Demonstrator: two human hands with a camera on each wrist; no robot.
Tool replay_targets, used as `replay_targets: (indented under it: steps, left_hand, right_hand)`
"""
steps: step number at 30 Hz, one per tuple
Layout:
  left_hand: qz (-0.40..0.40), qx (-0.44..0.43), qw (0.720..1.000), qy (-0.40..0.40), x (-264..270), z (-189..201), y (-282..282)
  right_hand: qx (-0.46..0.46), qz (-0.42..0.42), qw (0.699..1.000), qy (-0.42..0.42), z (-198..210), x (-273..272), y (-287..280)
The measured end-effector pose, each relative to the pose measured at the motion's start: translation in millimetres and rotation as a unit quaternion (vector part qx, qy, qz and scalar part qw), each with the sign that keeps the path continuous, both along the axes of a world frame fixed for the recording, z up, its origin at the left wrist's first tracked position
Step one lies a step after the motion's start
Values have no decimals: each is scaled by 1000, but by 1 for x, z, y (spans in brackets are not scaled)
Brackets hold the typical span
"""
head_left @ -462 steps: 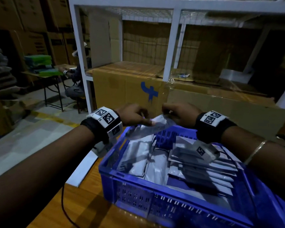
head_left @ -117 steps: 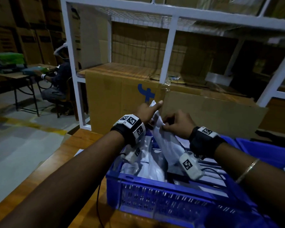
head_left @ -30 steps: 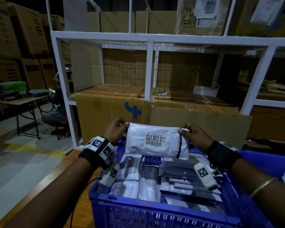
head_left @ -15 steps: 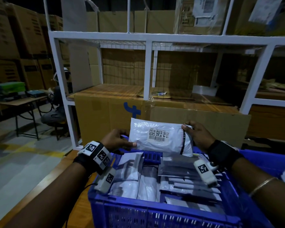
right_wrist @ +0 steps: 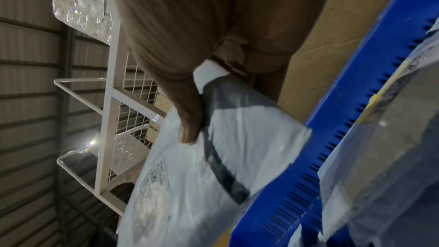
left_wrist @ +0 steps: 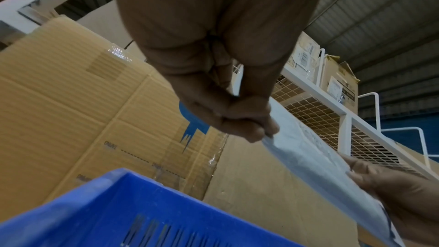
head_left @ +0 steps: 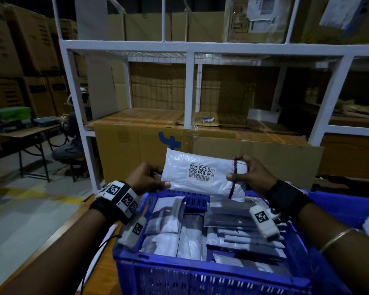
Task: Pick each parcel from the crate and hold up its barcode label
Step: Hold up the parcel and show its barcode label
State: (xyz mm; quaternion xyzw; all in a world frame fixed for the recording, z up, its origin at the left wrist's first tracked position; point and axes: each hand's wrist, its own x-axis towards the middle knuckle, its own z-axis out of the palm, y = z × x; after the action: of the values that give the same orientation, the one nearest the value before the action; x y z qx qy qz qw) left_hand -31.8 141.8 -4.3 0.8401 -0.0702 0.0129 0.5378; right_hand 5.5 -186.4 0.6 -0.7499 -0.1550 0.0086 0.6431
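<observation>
Blue crate (head_left: pixel 211 275) on a wooden bench (head_left: pixel 98 271), nearest the viewer, filled with flat grey and white parcels (head_left: pixel 239 233) lying side by side and overlapping. Both forearms reach over the crate; each wrist carries a black band with square coded markers.

Above the far rim of the crate, one white parcel (head_left: pixel 202 177) is held clear of the others, long side roughly level, its face turned toward the viewer. The barcode label (head_left: pixel 201 173), with two square codes above a line code, sits near the middle of that face, unobstructed. A dark band crosses the parcel near its right end.

Left hand (head_left: pixel 146 179): grip pinching the parcel's left edge, thumb in front, fingers curled behind; the left wrist view shows the fingers (left_wrist: pixel 240 125) closed on the corner. Right hand (head_left: pixel 250 175): grip pinching the right end beside the dark band, thumb (right_wrist: pixel 190 119) pressed on the front face.

Behind the crate, a large cardboard box (head_left: pixel 141 145) with a blue mark stands under a white metal rack (head_left: pixel 190 81) loaded with further cartons. Far left, a seated person (head_left: pixel 73 133) at a table (head_left: pixel 28 133); stacked cartons beyond.
</observation>
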Motion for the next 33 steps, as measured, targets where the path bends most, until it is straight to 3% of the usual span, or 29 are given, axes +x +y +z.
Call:
replay_targets:
  steps: [6, 10, 16, 25, 33]
  left_hand:
    - [-1, 39, 999, 15, 0, 2, 7]
    - [46, -56, 997, 33, 3, 10, 4]
    - [53, -75, 996, 20, 7, 15, -7]
    - [57, -75, 995, 19, 11, 15, -5]
    - [58, -75, 995, 8, 8, 20, -11]
  right_hand:
    - [12, 9, 999, -31, 5, -3, 5]
    - [18, 15, 999, -36, 6, -2, 6]
    - [13, 24, 999, -40, 7, -6, 14]
    - [-31, 32, 998, 49, -7, -17, -3]
    - [-56, 54, 996, 54, -16, -20, -8]
